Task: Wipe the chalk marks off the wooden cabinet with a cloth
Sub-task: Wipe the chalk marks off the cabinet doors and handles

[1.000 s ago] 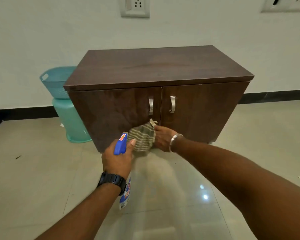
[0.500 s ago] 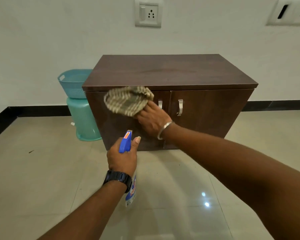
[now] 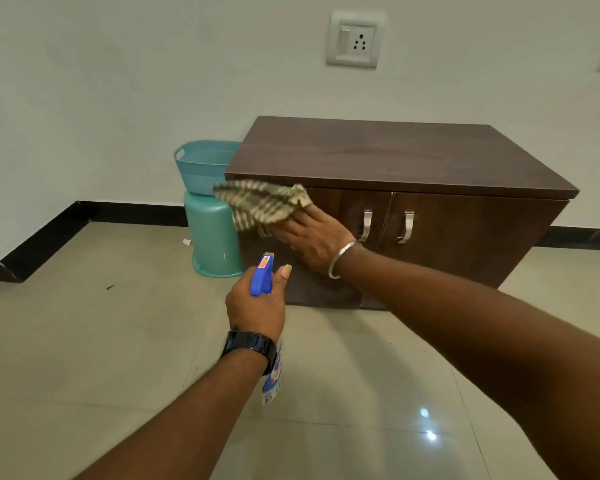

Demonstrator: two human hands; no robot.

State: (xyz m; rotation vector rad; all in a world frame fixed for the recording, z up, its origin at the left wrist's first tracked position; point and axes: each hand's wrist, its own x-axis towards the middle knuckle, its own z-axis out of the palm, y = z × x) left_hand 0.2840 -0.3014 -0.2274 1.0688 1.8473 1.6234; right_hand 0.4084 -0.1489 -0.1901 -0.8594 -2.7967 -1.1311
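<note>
A dark brown wooden cabinet [image 3: 395, 157] with two doors and metal handles stands against the wall. My right hand [image 3: 312, 239] presses a striped olive and cream cloth [image 3: 260, 206] against the upper left corner of the left door, and part of the cloth hangs past the cabinet's left edge. My left hand [image 3: 257, 306] holds a spray bottle [image 3: 263, 275] with a blue trigger head, in front of the cabinet and apart from it; its label shows below my wrist. I cannot make out chalk marks on the wood.
A teal basket [image 3: 201, 164] sits on an upturned teal bin [image 3: 212, 237] just left of the cabinet. A wall socket [image 3: 355, 39] is above. Glossy beige floor tiles [image 3: 84, 341] spread around, with a black skirting along the wall.
My right hand has carried the cloth from low at the door seam up and left to the top left corner of the left door. The view has shifted left. The spray bottle stays held.
</note>
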